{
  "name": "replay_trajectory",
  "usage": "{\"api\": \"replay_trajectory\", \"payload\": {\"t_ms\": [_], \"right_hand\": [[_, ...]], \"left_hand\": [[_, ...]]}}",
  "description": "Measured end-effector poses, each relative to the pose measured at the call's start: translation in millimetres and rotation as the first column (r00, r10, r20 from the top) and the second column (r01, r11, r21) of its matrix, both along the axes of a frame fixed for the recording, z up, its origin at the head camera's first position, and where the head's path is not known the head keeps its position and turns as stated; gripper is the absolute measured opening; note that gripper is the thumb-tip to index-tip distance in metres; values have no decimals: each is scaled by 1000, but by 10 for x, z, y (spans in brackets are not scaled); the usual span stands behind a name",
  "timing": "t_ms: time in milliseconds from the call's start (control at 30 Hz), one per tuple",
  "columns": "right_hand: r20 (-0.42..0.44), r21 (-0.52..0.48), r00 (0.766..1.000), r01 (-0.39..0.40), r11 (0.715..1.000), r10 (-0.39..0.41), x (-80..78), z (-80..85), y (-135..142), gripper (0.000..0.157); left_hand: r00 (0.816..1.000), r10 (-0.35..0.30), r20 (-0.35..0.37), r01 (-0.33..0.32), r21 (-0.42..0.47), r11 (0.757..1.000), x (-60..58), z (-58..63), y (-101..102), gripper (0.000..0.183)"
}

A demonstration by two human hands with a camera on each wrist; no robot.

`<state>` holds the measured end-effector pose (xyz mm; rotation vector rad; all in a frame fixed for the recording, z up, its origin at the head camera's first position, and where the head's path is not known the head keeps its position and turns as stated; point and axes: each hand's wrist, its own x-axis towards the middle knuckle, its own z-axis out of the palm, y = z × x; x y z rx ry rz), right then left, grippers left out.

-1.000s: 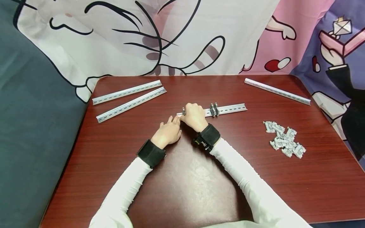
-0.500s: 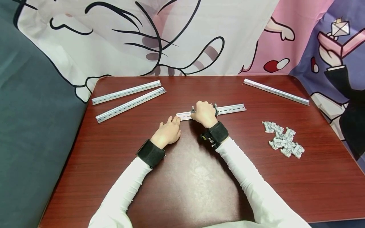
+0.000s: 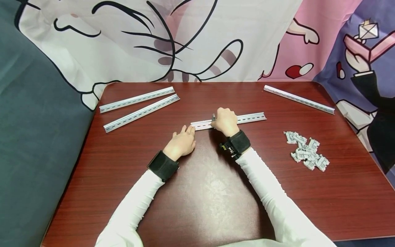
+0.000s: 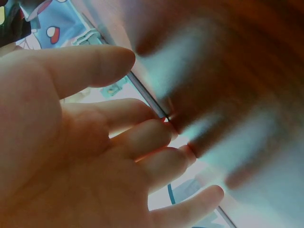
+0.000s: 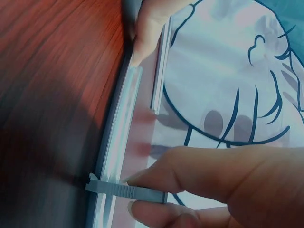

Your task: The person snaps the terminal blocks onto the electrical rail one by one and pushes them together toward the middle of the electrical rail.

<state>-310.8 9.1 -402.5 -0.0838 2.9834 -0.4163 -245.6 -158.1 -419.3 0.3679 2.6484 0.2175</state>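
Note:
A slotted metal DIN rail (image 3: 251, 117) lies across the middle of the table. My left hand (image 3: 180, 143) rests with extended fingers at the rail's left end; in the left wrist view its fingertips (image 4: 164, 135) meet the rail's edge. Thumb and finger of my right hand (image 3: 226, 122) pinch a thin grey end clamp (image 5: 124, 191), which sits crosswise on the rail in the right wrist view. From the head, only the top of this clamp (image 3: 213, 117) shows left of the knuckles. The right hand covers the rail's middle stretch.
Two more DIN rails (image 3: 142, 113) lie at the back left, and another rail (image 3: 299, 99) at the back right. A loose pile of light grey terminal blocks (image 3: 309, 152) sits on the right. Behind the table (image 3: 123, 192) hangs a printed cloth (image 3: 123, 51).
My right hand has slid right along the rail, the grey end clamp moving with it. Two other clamps seen earlier on the rail are now hidden behind that hand. The left hand stays put.

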Motion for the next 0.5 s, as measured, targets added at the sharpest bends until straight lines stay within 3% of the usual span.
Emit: {"api": "replay_trajectory", "payload": {"t_ms": [233,500], "right_hand": [[31,11,998,51,999,-51,-25,42,122,25],[59,29,995,84,996,-86,-62,62,231,35]], "left_hand": [[1000,-3,-12,3,6,1000,-8,-6,-3,62],[1000,0,-1,0,8,1000,-5,-4,0,62]]}}
